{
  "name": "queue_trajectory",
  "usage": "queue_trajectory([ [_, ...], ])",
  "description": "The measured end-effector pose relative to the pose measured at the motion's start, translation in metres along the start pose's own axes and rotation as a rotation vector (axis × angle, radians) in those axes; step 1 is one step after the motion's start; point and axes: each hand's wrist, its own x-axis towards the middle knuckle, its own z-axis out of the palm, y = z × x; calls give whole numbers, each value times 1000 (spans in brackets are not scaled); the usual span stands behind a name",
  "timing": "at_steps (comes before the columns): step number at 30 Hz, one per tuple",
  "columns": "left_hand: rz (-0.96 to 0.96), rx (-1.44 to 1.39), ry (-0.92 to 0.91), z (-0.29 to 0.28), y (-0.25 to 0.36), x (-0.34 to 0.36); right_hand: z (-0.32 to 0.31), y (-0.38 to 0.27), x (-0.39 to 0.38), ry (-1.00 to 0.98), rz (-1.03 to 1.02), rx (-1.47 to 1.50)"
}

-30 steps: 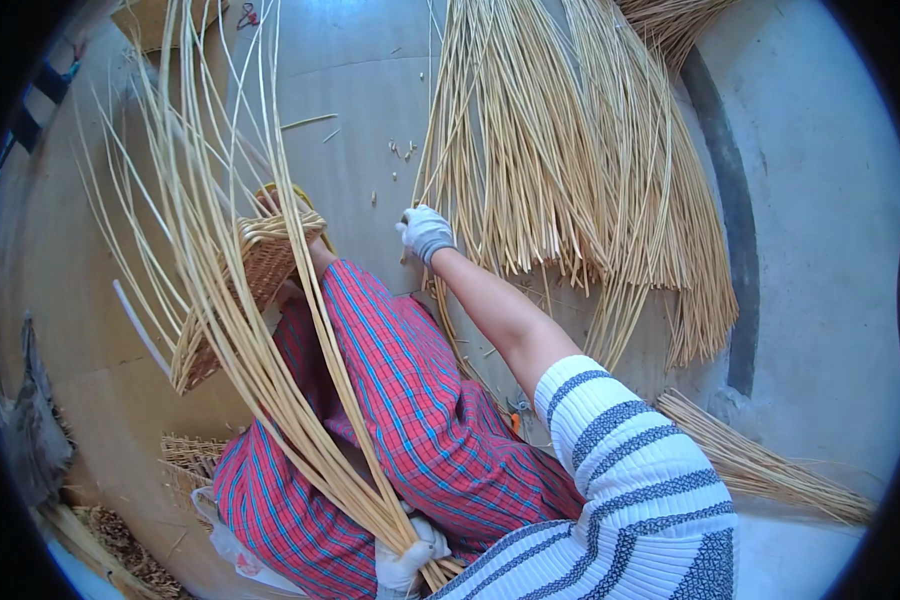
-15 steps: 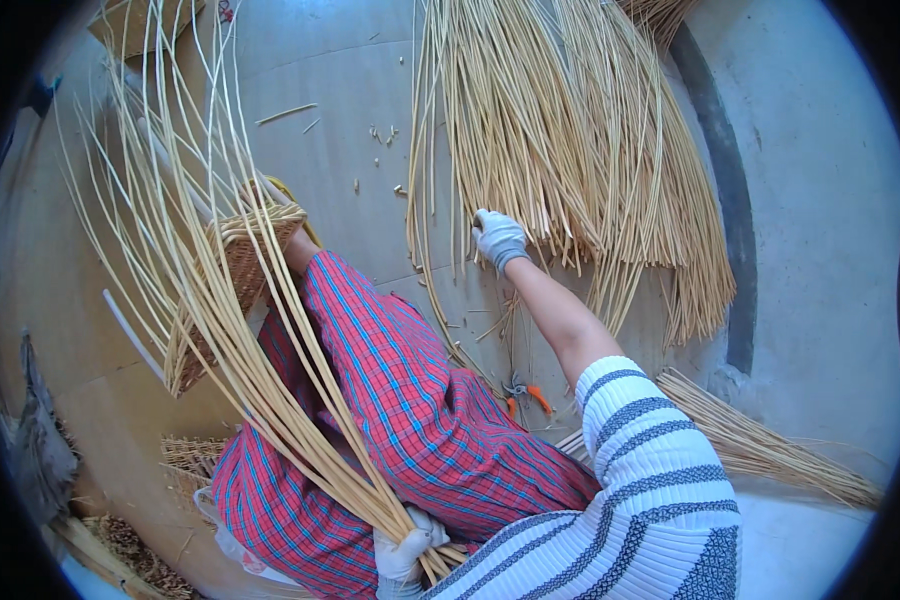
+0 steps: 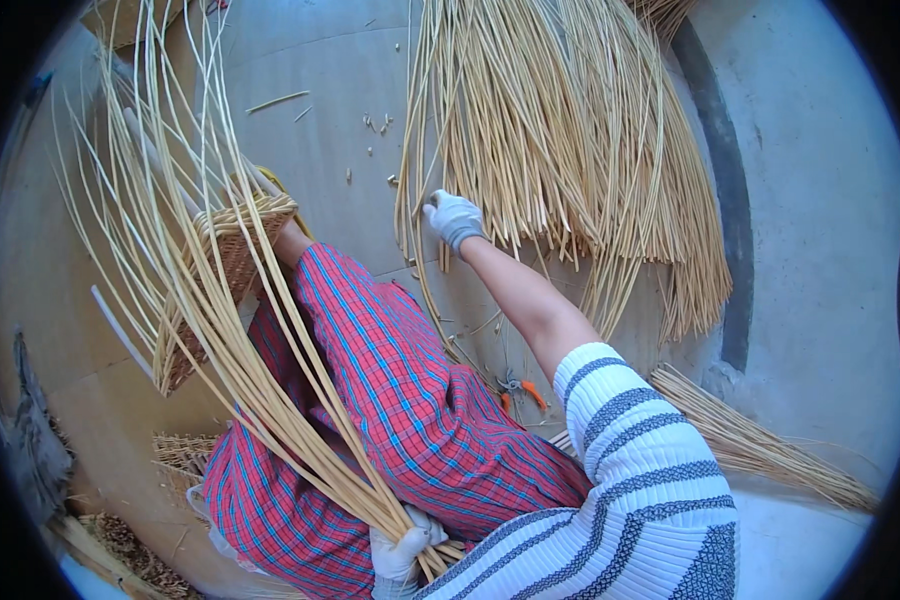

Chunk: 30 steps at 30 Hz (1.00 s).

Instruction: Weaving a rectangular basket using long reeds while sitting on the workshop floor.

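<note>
Tan slender canes [image 3: 358, 490] are clasped, presumably against splaying, by the near white-gloved left hand [image 3: 400, 552]; any grip by the far white-gloved right hand [image 3: 455, 217] is unclear.

Wickerwork [image 3: 238, 262] left of the cane pile [image 3: 560, 130], hand tool [image 3: 513, 384] before the pile

The right hand [image 3: 454, 218] has swung left since half a second ago — back toward the rod pile's [image 3: 530, 130] left edge.
</note>
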Motion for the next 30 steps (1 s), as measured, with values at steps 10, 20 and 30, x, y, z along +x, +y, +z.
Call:
queue_trajectory([
  [10, -22, 45, -19, 1, 5, 3, 2, -36, 14, 190, 87, 108],
  [20, -12, 76, 88, -4, -3, -6, 15, -11, 36, 12, 155, -77],
  [30, 2, 24, 116, -18, -6, -8, 33, -49, -29, -88, -20, 30],
])
